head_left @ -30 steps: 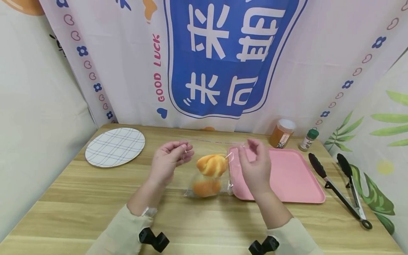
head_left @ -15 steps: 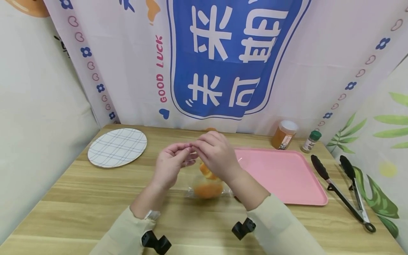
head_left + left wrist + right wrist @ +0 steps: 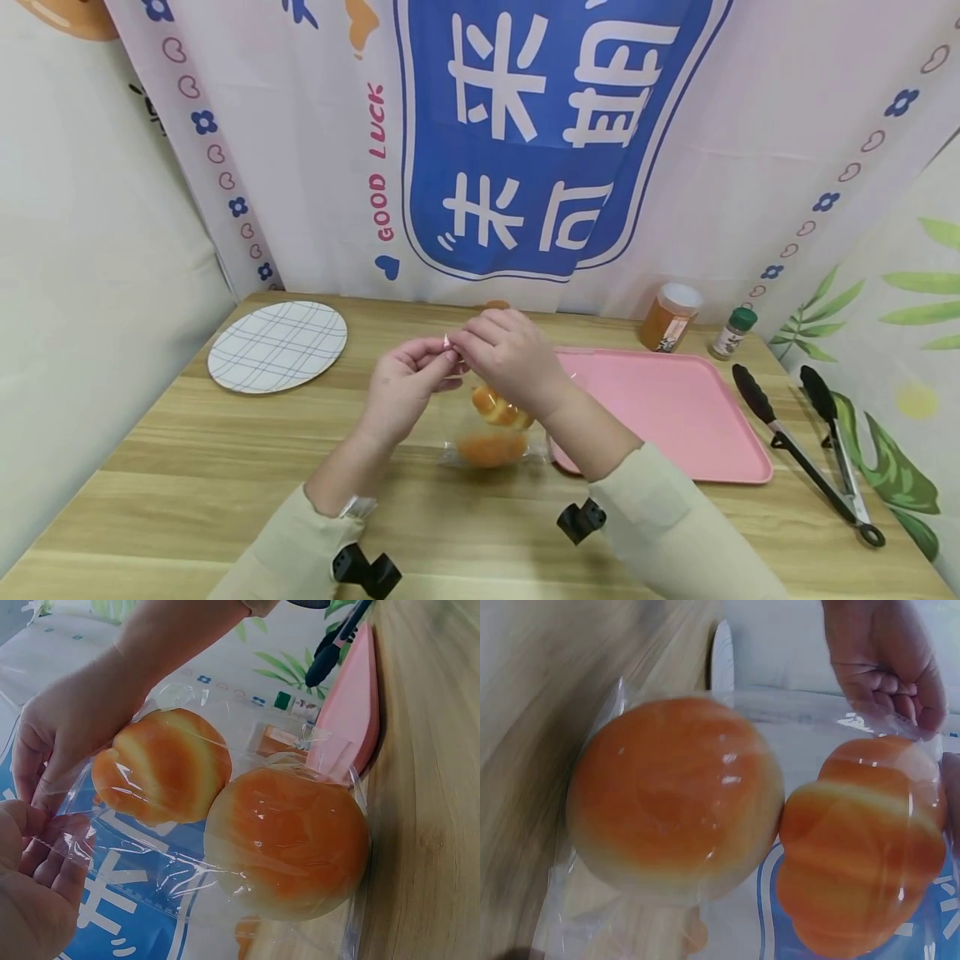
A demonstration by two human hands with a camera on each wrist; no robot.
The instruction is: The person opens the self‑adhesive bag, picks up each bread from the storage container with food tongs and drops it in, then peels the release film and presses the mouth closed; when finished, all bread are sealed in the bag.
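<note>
Above the desk (image 3: 225, 467), left hand (image 3: 405, 392) and right hand (image 3: 510, 362) both pinch the clear bread bag (image 3: 225, 847) mouth. Best to keep fingertip grips close at the seal and pull evenly so the two buns (image 3: 679, 795) stay in.

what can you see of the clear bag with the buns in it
The clear plastic bag is thin, crinkled film standing upright on the wooden table, beside the pink tray. It holds two glossy orange buns, one above the other. The left hand and right hand pinch its top edge together.
</note>
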